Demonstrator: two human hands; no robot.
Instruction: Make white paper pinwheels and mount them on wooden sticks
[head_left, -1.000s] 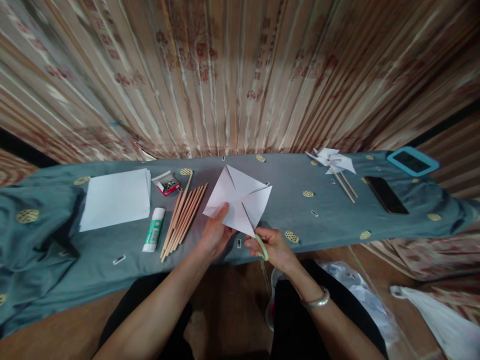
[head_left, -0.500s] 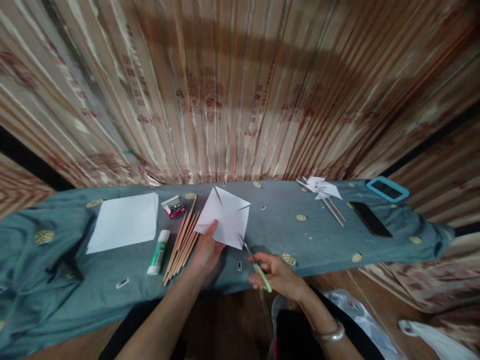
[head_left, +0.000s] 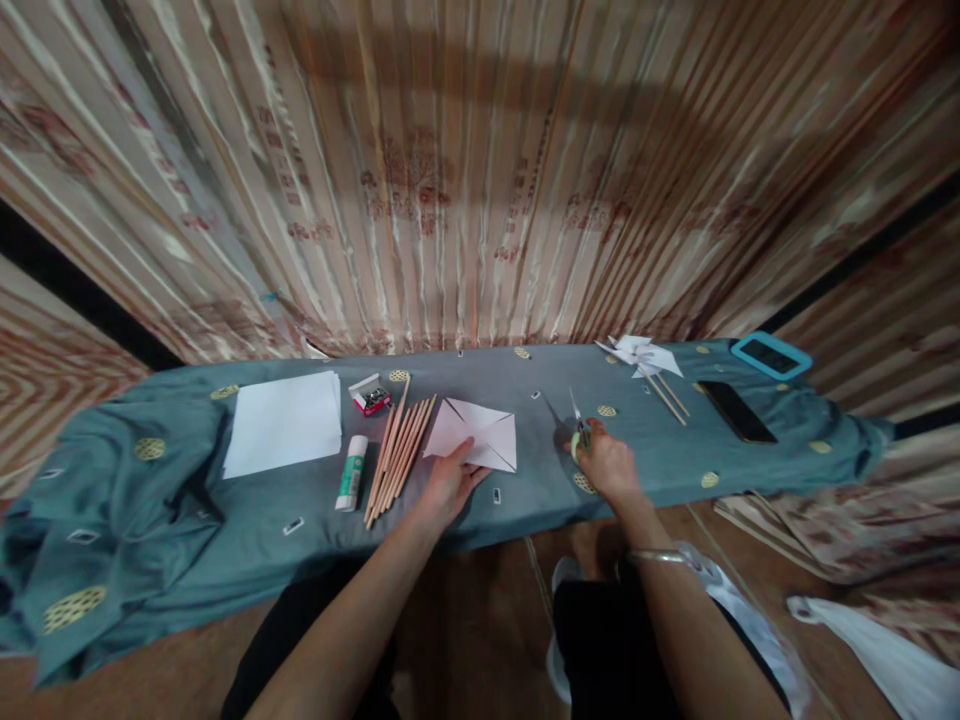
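Observation:
A white paper square (head_left: 480,432), cut in from its corners, lies on the grey-blue cloth (head_left: 225,520). My left hand (head_left: 450,482) rests on the paper's near left edge, fingers closed on it. Over the cloth to the right of the paper, my right hand (head_left: 609,462) grips green-handled scissors (head_left: 577,425), blades pointing away from me.
Left of the paper lie a bundle of wooden sticks (head_left: 397,447), a glue stick (head_left: 352,472), a small red box (head_left: 371,395) and a stack of white sheets (head_left: 283,422). At far right are finished paper pinwheels (head_left: 641,357), a black phone (head_left: 736,411) and a blue-cased device (head_left: 771,354).
The paper has come down from the air onto the cloth under my left hand. My right hand has carried the scissors away from the paper to the right.

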